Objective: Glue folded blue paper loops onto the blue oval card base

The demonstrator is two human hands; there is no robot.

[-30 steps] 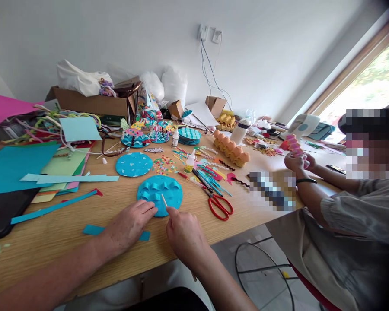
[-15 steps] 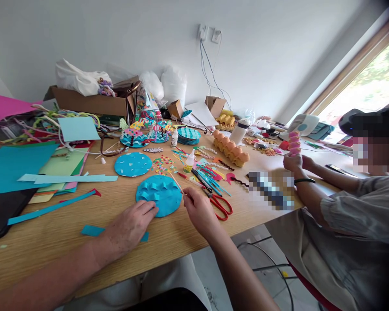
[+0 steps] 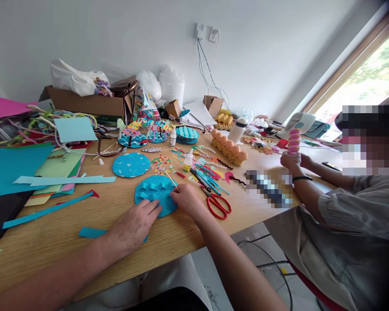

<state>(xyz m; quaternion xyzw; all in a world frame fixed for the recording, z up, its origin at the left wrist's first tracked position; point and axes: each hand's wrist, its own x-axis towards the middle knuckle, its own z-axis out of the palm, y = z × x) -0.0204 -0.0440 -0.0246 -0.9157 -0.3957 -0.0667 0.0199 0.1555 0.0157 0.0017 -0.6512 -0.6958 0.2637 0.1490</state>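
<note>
Presently, both hands are occupied at the near edge of the counter (image 3: 48,255). A blue disc (image 3: 158,194) lies flat close to the middle of that edge, rows of curled paper waves standing across its far half. The left hand (image 3: 134,224) rests on the disc's near-left rim, fingers outstretched; its thumb is not visible. A blue strip (image 3: 92,233) passes beneath that hand and wrist, along the near edge. The right hand (image 3: 188,199) is at the disc's right rim, fingers clamped on a thin stick (image 3: 170,178) that slants up and leftward; whether its tip touches anything cannot be determined.

Red-handled scissors (image 3: 218,206) lie right of the right hand. Beyond the disc, farther from the near edge, are a glue bottle (image 3: 188,163), paper confetti (image 3: 162,164) and a second blue disc (image 3: 131,165). Coloured sheets (image 3: 19,166) overlap toward the left end. Toward the right end, a co-worker's hand (image 3: 291,160) holds a pink twisted piece (image 3: 294,140) upright.
</note>
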